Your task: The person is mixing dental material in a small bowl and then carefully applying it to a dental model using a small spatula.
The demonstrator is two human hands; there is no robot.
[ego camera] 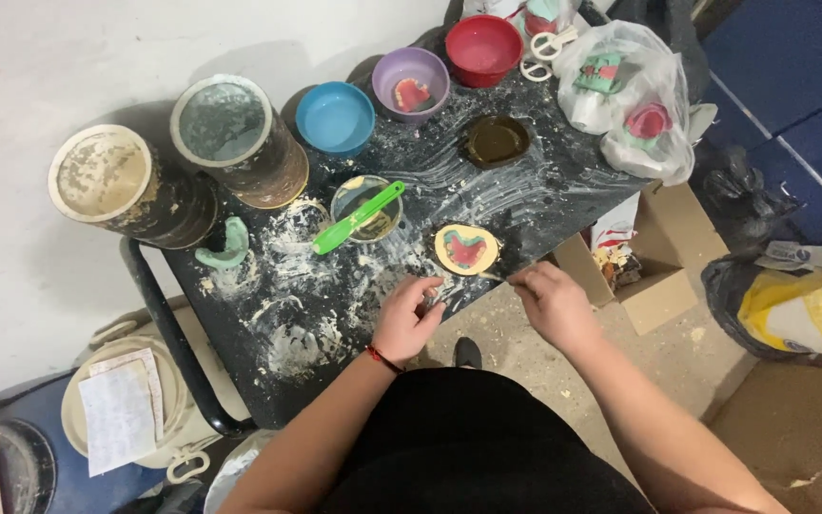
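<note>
While both hands hover, the round mould (466,249) lies just beyond the left hand (409,319).

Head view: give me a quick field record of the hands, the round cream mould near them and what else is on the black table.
left hand: empty, fingers curled, resting on the powder-smeared black table, just below the mould
right hand: at the table's near edge, right of the mould; any grip cannot be told
round cream mould with red and green inside: flat on the table between the hands
green plastic spatula: lying across a clear bowl
bowls at back: blue bowl, purple bowl, red bowl
</note>
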